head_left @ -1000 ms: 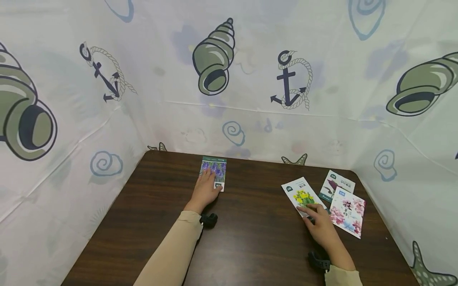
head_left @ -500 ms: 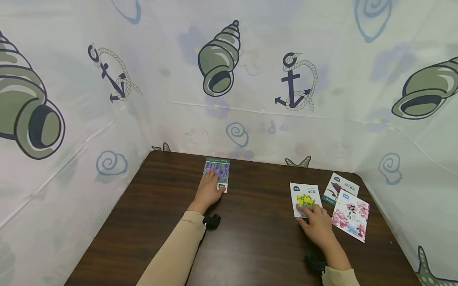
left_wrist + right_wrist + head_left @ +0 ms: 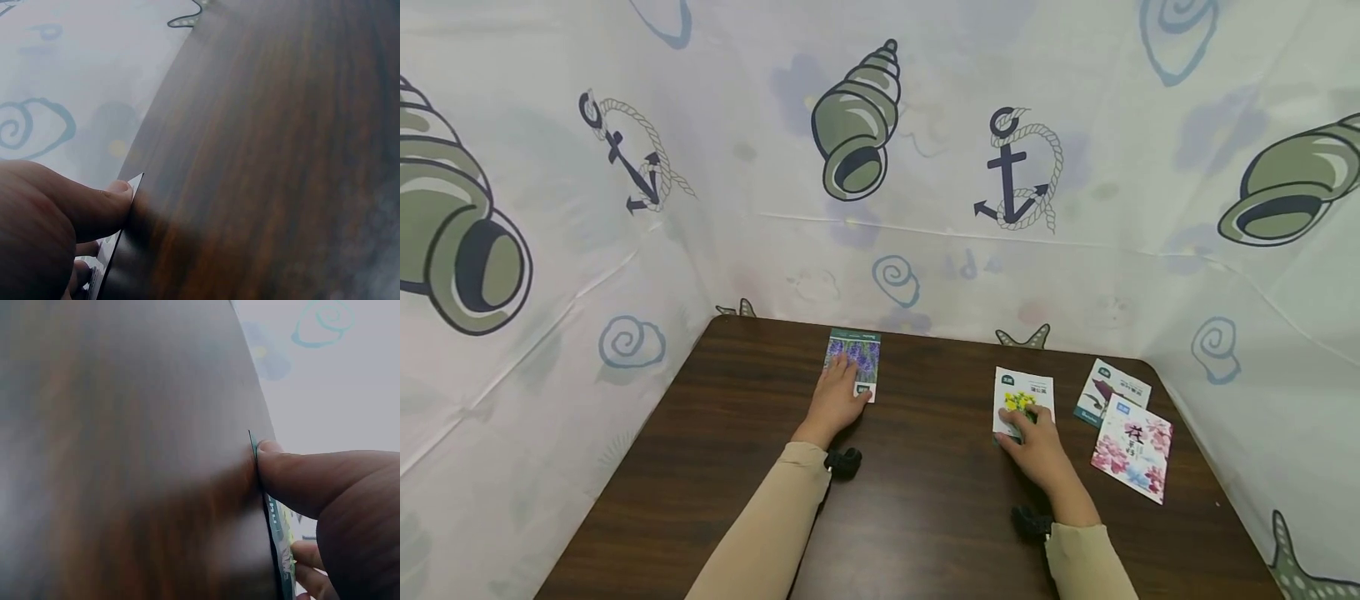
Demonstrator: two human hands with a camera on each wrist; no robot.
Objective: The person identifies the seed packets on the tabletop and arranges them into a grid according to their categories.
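Observation:
In the head view my left hand [image 3: 832, 398] lies on a seed packet with purple flowers [image 3: 867, 357], fingers stretched over its face. Its thumb touches the packet's near right corner, which the left wrist view also shows. Over to the right, my right hand [image 3: 1033, 442] presses on a white seed packet with yellow flowers [image 3: 1026, 384], its fingertips spread over the lower half. The right wrist view shows that thumb on the packet's green-edged corner [image 3: 253, 447]. Both packets lie on or very close to the tabletop.
Right of my right hand, a pink-blossom packet [image 3: 1133, 450] partly overlaps a white packet with a dark purple picture [image 3: 1105, 390]. The brown table [image 3: 917, 500] ends at a pale curtain [image 3: 947, 175] printed with shells and anchors.
My right hand has slid the yellow-flower packet leftward, away from the other two, and turned it from slanted to nearly straight. The left hand stays on its packet. The head view shifted slightly.

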